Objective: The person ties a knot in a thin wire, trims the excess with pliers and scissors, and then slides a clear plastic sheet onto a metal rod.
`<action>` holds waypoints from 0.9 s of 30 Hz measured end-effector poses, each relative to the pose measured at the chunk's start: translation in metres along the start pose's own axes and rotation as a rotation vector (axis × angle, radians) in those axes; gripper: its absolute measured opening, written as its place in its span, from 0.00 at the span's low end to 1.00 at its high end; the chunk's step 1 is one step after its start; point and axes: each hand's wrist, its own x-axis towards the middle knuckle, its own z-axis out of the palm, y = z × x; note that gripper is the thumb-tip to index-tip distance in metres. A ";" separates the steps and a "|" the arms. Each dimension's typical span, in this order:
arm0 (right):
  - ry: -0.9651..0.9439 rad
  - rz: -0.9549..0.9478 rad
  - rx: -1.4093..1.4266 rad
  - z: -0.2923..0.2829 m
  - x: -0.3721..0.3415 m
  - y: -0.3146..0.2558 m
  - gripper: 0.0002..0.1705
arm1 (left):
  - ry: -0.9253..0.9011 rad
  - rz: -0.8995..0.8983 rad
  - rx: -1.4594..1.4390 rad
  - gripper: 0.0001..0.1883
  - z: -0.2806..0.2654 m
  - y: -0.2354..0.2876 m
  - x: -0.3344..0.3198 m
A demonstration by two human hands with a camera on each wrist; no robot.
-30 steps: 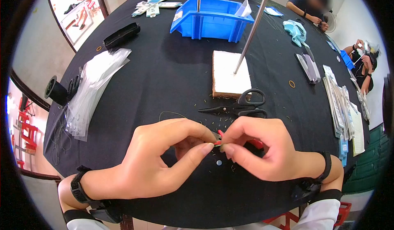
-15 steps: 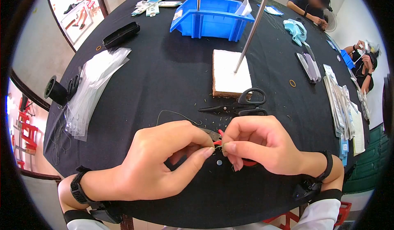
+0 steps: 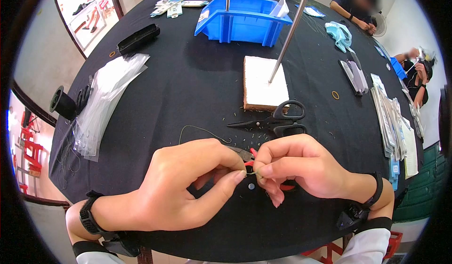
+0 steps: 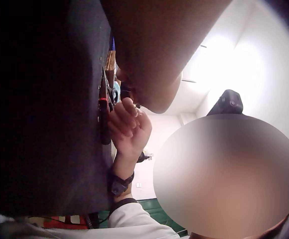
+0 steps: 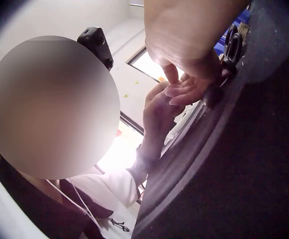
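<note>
Between the two hands, low in the middle of the head view, runs a thin greenish thread (image 3: pixel 251 173). The left hand (image 3: pixel 190 184) pinches one end between thumb and forefinger. The right hand (image 3: pixel 306 167) pinches the other end, its lower fingers loosely bent. Just behind the fingertips lies a red-handled tool (image 3: pixel 245 155), partly covered by the hands. A small round bluish disc (image 3: pixel 251 186) is on the cloth below the thread. A longer dark strand (image 3: pixel 197 126) curves out behind the left hand. Both wrist views show the hands close together, but not the thread clearly.
Black scissors (image 3: pixel 278 122) lie beyond the hands, among small clippings. Behind them stands a white block (image 3: pixel 264 87) with a metal rod (image 3: pixel 292 33), then a blue bin (image 3: pixel 245 28). Plastic sleeves (image 3: pixel 108 99) and a spool (image 3: pixel 62 103) are left; packets (image 3: pixel 387 118) and a stapler (image 3: pixel 354 76) right.
The right hand's lower fingers have uncurled downward, and its fingertips have drawn slightly away from the left ones, showing the thread between them. The left hand has shifted slightly down.
</note>
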 end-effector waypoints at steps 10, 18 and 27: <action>0.136 -0.194 -0.290 0.008 -0.006 -0.002 0.04 | -0.031 -0.129 -0.096 0.03 -0.003 0.005 0.001; 0.334 -0.981 -1.288 0.003 0.001 -0.001 0.11 | -0.232 -0.462 -0.735 0.11 -0.016 0.000 0.002; 0.399 -1.228 -1.395 -0.001 -0.002 -0.012 0.13 | -0.128 0.005 -0.531 0.11 -0.005 -0.006 0.007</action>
